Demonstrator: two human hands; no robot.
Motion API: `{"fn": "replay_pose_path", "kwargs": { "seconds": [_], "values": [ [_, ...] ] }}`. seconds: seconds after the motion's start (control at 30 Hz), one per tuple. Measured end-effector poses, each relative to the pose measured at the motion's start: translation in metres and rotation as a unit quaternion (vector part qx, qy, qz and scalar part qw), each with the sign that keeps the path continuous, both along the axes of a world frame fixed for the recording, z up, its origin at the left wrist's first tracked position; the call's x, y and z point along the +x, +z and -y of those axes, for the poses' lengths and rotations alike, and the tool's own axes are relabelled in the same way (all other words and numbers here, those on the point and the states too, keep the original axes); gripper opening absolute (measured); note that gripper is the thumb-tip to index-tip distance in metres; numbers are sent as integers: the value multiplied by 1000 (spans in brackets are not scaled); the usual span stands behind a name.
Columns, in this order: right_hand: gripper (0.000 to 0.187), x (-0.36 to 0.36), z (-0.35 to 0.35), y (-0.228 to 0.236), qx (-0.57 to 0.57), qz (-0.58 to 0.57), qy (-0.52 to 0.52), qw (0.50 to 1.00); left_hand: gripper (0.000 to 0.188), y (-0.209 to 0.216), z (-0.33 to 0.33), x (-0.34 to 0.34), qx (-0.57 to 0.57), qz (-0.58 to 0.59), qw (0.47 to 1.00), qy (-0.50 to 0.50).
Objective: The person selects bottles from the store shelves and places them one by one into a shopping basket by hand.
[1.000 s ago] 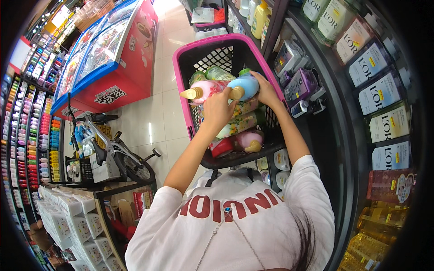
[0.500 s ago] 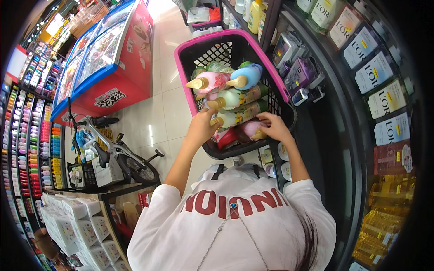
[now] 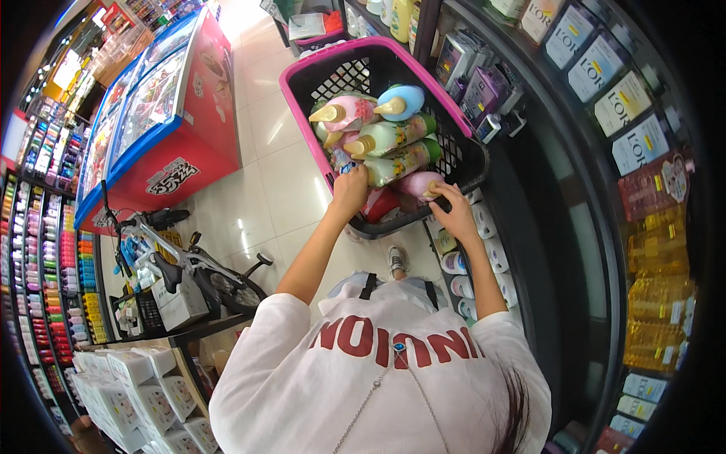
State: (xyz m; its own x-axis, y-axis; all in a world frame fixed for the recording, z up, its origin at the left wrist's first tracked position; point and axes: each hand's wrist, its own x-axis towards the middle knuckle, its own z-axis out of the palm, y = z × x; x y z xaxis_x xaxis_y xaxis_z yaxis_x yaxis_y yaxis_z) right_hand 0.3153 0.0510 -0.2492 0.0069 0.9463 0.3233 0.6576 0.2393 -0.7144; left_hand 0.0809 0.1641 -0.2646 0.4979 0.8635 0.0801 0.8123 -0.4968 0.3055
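Gripping the black, pink-rimmed basket of pastel bottles, left hand and right hand close on its near edge.

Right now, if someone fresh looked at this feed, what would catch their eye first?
The pink-rimmed black basket at top centre, packed with pastel bottles lying on their sides. Both hands are in it at its near end: the left hand on the pile's edge, the right hand on a pink bottle. To the left stands a red and blue freezer chest.
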Motion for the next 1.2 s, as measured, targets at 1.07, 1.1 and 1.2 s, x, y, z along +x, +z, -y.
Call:
{"fn": "replay_pose_path", "kwargs": {
  "seconds": [1.07, 1.1, 1.2],
  "values": [
    [26, -8, 15, -11, 39, 31, -1, 999, 60, 22, 33, -13, 41, 191, 981, -1],
    [30, -5, 18, -8, 18, 37, 36, 998, 61, 26, 40, -19, 40, 217, 975, -13],
    [38, -3, 26, 2, -11, 76, 69, 995, 62, 24, 58, -34, 125, 219, 966, 61]
  ]
}}
